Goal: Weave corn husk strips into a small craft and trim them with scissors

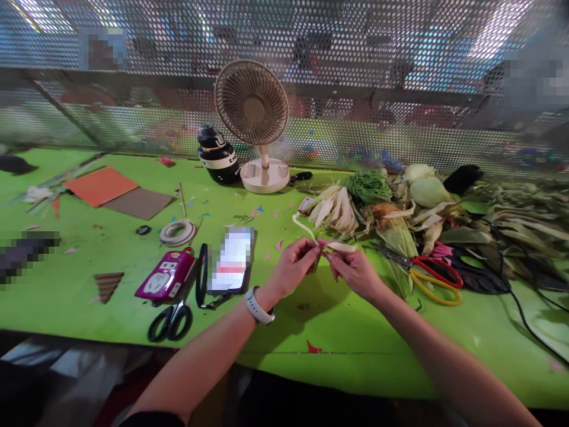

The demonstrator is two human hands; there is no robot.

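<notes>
Both hands meet above the green table [284, 320]. My left hand [297, 261] pinches a narrow pale corn husk strip [306, 226], whose curled end sticks out beyond the fingers. The fingers of my right hand [353, 271] are closed on the same pale material, and a flatter end lies across the top of them. Where the fingertips come together, the husk is partly hidden, so I cannot tell whether it is one piece or two. Just past the hands lie a bundle of dried corn husks [336, 210] and a bunch of thin green strands [368, 187].
Red-and-yellow-handled scissors [433, 279] lie right of my hands, near corn ears [429, 187] and a black cable [511, 290]. To the left are a phone [232, 261], a purple case [166, 276], black scissors [171, 320] and a tape roll [178, 232]. A fan [265, 178] and bottle [219, 157] stand behind.
</notes>
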